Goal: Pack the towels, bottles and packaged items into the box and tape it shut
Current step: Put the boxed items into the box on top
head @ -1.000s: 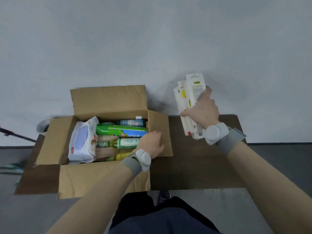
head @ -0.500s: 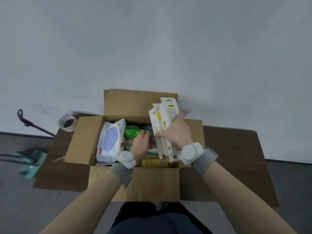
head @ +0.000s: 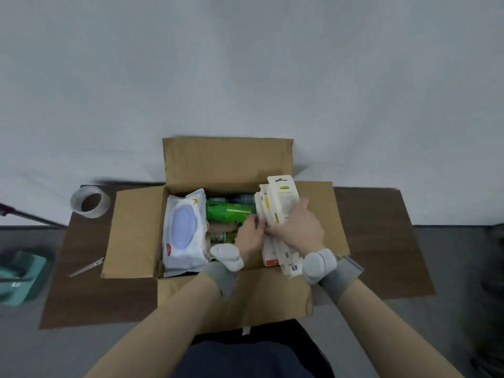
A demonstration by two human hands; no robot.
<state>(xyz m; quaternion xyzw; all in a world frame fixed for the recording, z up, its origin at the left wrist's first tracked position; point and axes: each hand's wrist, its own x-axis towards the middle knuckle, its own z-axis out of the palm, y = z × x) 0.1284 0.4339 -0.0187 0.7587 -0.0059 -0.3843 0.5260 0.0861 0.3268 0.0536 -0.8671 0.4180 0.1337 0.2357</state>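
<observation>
While the box [head: 135, 236] stands open on the brown board [head: 381, 241], all four flaps folded out, both hands work over its right half. The right hand [head: 296, 230] grips a stack of white packs [head: 282, 203], fingers curled over the front and thumb round the left edge. The stack tilts, its top toward the far flap, its bottom end down near the box's near right corner and partly over the rim. The left hand [head: 249, 237] sits just beside it, inside the box, with bent fingers touching the stack's left edge; I cannot tell whether they pinch it or only steady it. Both wrists wear grey bands with white pods.

Inside, a wipes pack [head: 184, 230] stands against the left wall. A green bottle [head: 229, 212] lies crosswise between the wipes and the packs, with more bottles [head: 219, 237] lying under and behind it, partly hidden by the hands.

A tape roll [head: 90, 201] sits at the board's far left corner, well apart from the box. Scissors [head: 87, 267] lie by the left flap, their tips almost touching it.
</observation>
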